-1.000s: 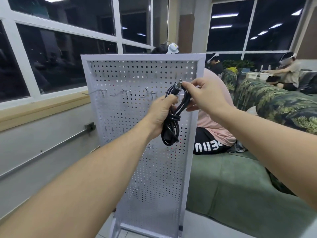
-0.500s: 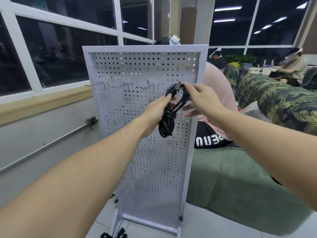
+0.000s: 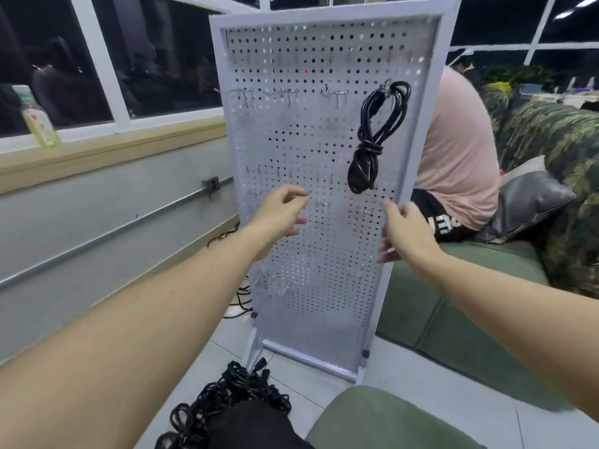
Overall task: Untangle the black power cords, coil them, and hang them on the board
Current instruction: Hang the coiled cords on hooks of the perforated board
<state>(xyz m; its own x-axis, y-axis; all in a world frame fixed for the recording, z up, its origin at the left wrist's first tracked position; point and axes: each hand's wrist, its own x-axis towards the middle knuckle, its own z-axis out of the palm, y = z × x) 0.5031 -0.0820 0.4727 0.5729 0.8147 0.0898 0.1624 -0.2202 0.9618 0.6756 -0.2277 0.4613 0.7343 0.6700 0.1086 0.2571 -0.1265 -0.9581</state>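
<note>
The white pegboard [image 3: 291,157] stands upright on the tiled floor [image 3: 421,384], between a windowed wall and a green sofa [image 3: 453,303] on which another person in a pink shirt sits with their back turned; one coiled black power cord [image 3: 377,134] hangs from a hook in the upper right of the board, its loops drawn in by a wrap near the middle, the lower end clear of the hooks beneath; a tangled heap of black cords [image 3: 227,400] lies on the floor at the foot of the board, near the wearer's knee; the left hand [image 3: 280,210] is held in front of the board's lower middle, fingers loosely curled and holding nothing; the right hand [image 3: 403,233] is beside the board's right frame, fingers relaxed and spread, likewise holding nothing, and whether it touches the frame cannot be told

Judgement: one cord is hung and that step reads as finished; the step in hand is fetching the next; the next move calls for reaching down to the heap, finding a plug end, and drawing a single cord free before coiling
</note>
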